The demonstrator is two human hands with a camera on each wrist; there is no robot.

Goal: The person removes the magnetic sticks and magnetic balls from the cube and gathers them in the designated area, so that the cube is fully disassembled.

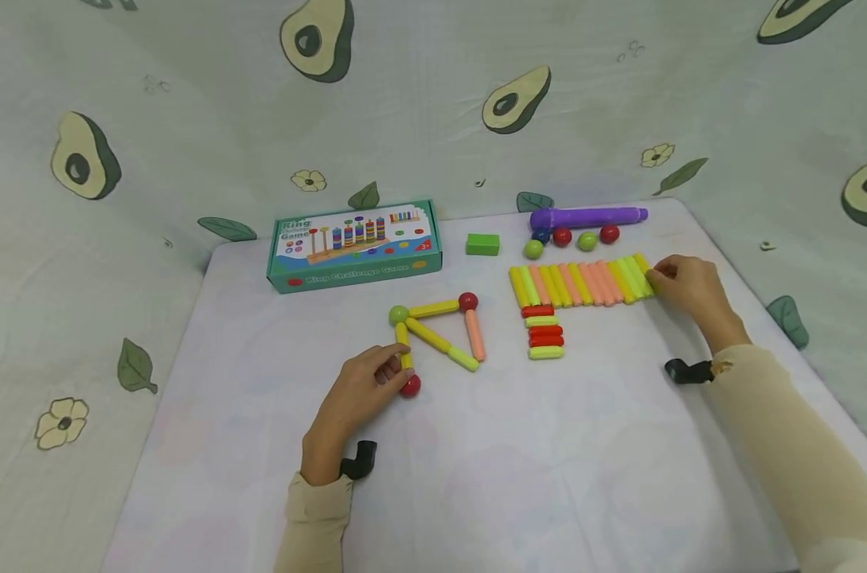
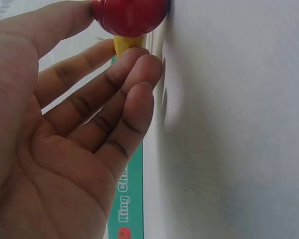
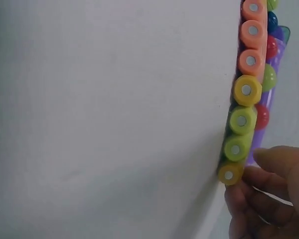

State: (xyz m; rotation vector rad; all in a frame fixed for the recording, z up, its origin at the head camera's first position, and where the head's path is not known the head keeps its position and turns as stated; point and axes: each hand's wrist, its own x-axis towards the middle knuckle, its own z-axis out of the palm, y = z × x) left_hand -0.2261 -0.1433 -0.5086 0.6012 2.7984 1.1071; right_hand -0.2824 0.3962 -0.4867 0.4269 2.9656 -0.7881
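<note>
My left hand [image 1: 361, 386] curls round a yellow magnetic stick [image 1: 405, 354], its thumb against the red ball [image 1: 410, 387] at the near end. The far end of that stick meets a green ball [image 1: 399, 316]. From there, other yellow sticks run to a second red ball [image 1: 468, 302] and to a light green stick [image 1: 463, 359]; a pink stick [image 1: 475, 336] hangs off the second red ball. On the right, my right hand [image 1: 691, 288] pinches the yellow stick [image 3: 229, 175] at the end of a side-by-side row of coloured sticks [image 1: 583, 284].
A green game box [image 1: 354, 274] lies at the back left, beside a small green block [image 1: 482, 244]. Behind the row are a purple tube [image 1: 589, 217] and several balls [image 1: 562, 237]. Short red and light green sticks [image 1: 545, 341] are stacked below the row's left end.
</note>
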